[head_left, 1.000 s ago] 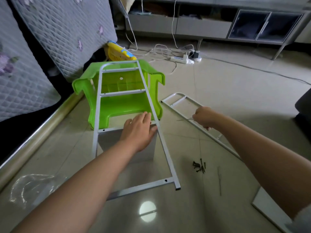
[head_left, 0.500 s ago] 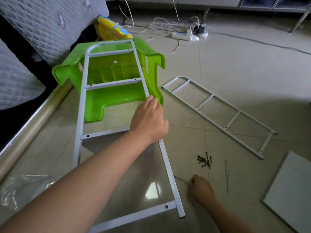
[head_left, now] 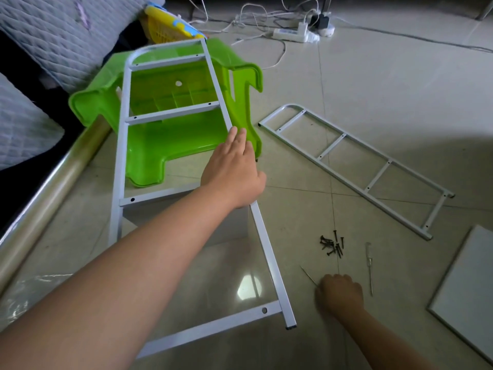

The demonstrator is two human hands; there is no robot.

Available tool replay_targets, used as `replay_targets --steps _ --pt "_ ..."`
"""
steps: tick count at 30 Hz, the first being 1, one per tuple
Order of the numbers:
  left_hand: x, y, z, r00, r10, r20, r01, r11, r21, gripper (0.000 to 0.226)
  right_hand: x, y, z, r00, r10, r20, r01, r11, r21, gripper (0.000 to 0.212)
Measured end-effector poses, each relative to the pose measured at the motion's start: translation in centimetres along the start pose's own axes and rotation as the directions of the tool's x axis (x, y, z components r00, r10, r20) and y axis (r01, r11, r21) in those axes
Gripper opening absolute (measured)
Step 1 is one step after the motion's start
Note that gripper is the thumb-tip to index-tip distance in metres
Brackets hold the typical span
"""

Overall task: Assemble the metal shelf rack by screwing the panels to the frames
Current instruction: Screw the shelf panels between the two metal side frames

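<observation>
Head view: quilted mattress (head_left: 48, 36) far left; white frame (head_left: 121, 161) leans on the overturned green stool (head_left: 173, 145), its lower end on the floor (head_left: 373, 102); a panel (head_left: 186, 222) sits under its third rung; my left hand (head_left: 234, 172) rests flat, fingers straight, on the frame's right rail; my right hand (head_left: 340, 295) curls round a thin screwdriver (head_left: 309, 276) on the floor; loose screws (head_left: 332, 245) just beyond; second screwdriver (head_left: 369, 265) beside them; second frame (head_left: 354, 169) flat on the floor; spare panel (head_left: 466, 284) far right.
</observation>
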State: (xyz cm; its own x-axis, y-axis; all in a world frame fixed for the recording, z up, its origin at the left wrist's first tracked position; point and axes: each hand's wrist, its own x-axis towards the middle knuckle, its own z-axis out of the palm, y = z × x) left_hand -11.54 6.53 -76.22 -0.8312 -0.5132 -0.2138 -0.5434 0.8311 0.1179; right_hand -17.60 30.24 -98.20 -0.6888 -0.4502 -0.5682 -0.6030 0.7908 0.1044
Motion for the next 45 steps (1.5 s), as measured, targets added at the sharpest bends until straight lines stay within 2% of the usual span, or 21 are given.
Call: replay_targets --steps 5,9,17,21,27,35,38,39,41,43,45 --pt "-0.1 0.0 -0.1 1.0 -0.001 0.015 0.001 1.0 -0.019 0.061 2.8 0.8 -3.8 0.993 0.025 -0.117 -0.026 1.0 -0.008 0.03" --pt "0.0 0.2 -0.2 1.0 -0.007 0.03 0.008 1.0 -0.015 0.062 5.5 1.2 -6.5 0.989 0.027 -0.144 -0.023 0.999 0.032 0.026" --pt "0.1 0.1 -0.2 0.999 -0.008 0.033 0.008 1.0 -0.001 0.066 7.7 0.3 -6.5 0.999 0.053 -0.006 -0.052 0.996 0.075 0.028" --pt "0.3 0.0 0.0 1.0 -0.008 0.026 0.008 1.0 0.002 0.066 7.5 -0.2 -5.6 0.993 0.121 0.008 -0.121 0.98 0.156 0.031" --pt "0.3 0.0 0.0 1.0 -0.003 0.013 0.003 1.0 0.004 0.065 7.2 -0.5 -5.8 0.988 0.15 0.034 -0.153 0.978 0.144 0.032" --pt "0.3 -0.1 0.1 1.0 -0.002 0.004 0.002 1.0 -0.002 0.065 6.7 -0.2 -7.3 0.98 0.193 0.041 -0.197 0.959 0.206 0.021" --pt "0.2 0.0 0.2 1.0 -0.003 0.0 0.003 1.0 -0.012 0.064 6.2 0.0 -8.1 0.981 0.168 0.102 -0.187 0.955 0.228 0.014" --pt "0.2 0.0 0.2 1.0 -0.004 0.001 0.004 1.0 -0.014 0.064 6.1 0.0 -8.5 0.98 0.156 0.122 -0.181 0.955 0.235 0.018" --pt "0.2 0.0 0.2 1.0 -0.01 0.005 0.01 1.0 -0.011 0.064 5.6 -0.1 -9.8 0.975 0.137 0.173 -0.183 0.942 0.282 0.03" --pt "0.2 0.0 0.2 1.0 -0.013 0.01 0.013 1.0 -0.007 0.063 5.3 -0.1 -11.1 0.976 0.089 0.201 -0.159 0.918 0.364 0.023" --pt "0.1 0.1 0.1 1.0 -0.017 0.003 0.017 1.0 -0.006 0.063 5.5 0.3 -12.0 0.978 0.045 0.204 -0.155 0.81 0.565 0.017"
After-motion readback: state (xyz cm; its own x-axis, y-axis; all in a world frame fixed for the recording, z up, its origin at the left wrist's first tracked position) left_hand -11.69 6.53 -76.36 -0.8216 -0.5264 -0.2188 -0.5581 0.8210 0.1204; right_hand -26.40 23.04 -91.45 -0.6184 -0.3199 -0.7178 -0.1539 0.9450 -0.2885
